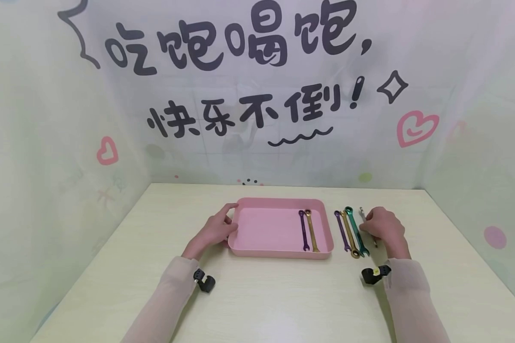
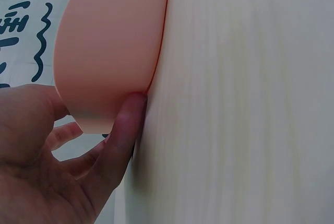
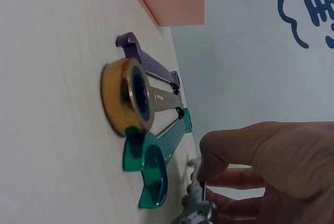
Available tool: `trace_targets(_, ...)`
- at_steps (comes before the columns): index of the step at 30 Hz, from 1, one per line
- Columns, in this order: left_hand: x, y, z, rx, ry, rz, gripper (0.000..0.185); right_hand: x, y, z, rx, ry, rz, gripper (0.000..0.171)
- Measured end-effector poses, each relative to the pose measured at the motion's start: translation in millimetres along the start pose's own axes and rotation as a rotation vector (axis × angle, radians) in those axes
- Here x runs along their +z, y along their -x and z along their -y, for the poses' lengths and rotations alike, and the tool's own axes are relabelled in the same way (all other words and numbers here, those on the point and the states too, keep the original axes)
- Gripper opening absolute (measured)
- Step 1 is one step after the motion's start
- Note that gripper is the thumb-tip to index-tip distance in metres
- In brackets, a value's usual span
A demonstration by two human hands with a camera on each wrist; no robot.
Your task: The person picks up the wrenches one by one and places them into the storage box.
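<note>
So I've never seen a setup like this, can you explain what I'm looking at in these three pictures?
There's no robot here, just a person's two bare hands, with a small black camera on each wrist. The widest picture comes from a camera on the head, looking forward and down; the other two come from the wrists. On the table sits a pink tray holding a purple wrench and a gold wrench. To its right lie a second purple wrench, a second gold wrench and a green wrench. The left hand grips the tray's left end; the right hand pinches a silvery tool, probably another wrench.
</note>
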State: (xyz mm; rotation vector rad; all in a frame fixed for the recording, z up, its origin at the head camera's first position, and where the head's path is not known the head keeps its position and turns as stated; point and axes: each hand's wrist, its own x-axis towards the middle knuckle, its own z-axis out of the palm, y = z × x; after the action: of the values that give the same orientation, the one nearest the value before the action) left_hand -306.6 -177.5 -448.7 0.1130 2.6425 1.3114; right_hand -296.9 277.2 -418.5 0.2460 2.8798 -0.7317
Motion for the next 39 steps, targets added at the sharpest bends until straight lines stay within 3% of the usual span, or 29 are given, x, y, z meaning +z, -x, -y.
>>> trace_targets(22,0.3,3.4,-2.3,0.009,-0.017,-0.009,0.068,-2,0,-3,0.045,-0.024,-0.023,0.04)
trace_targets(39,0.2,1.4,-2.7,0.02,-0.016,-0.012,0.067,-17,8,14,-0.013,-0.076,-0.074,0.043)
